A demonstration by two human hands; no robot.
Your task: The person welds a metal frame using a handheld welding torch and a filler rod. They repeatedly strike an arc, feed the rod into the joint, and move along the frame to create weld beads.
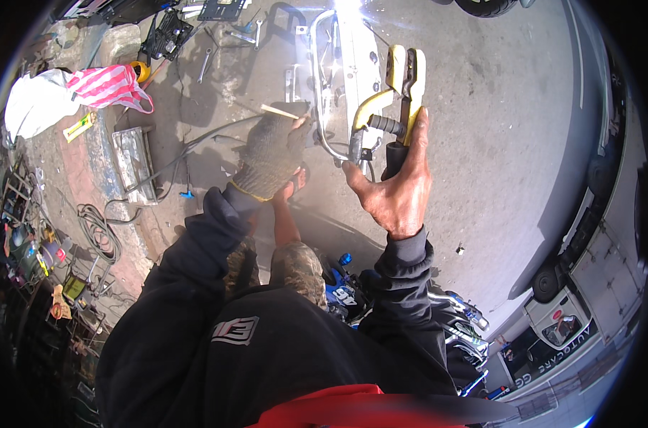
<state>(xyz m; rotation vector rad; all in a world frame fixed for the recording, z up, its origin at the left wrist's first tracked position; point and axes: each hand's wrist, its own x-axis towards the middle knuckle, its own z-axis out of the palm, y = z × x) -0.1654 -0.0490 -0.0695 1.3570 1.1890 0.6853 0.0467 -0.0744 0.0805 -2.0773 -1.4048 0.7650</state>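
My right hand point(401, 191), bare, is closed round the black handle of a welding electrode holder point(414, 85) with yellow-and-black jaws, a yellow lever and a spring. The thumb lies along its left side and a finger reaches up its right. No rod shows between the jaws. On my left hand point(267, 153) is a grey knitted glove with a yellow cuff edge. A thin pale stick point(279, 111) crosses its fingers, which look curled round it, though partly blurred. Just beyond both hands lies a silver tubular metal frame point(317, 78) beside a long pale metal piece point(363, 68), under a strong glare.
Wrenches point(205, 65) lie on the concrete ahead. To the left are a pink-striped bag point(110, 87), a worn metal box point(134, 164) and a coiled cable point(99, 232). A blue motorcycle point(342, 291) is close by my legs; a parked vehicle point(559, 314) stands right.
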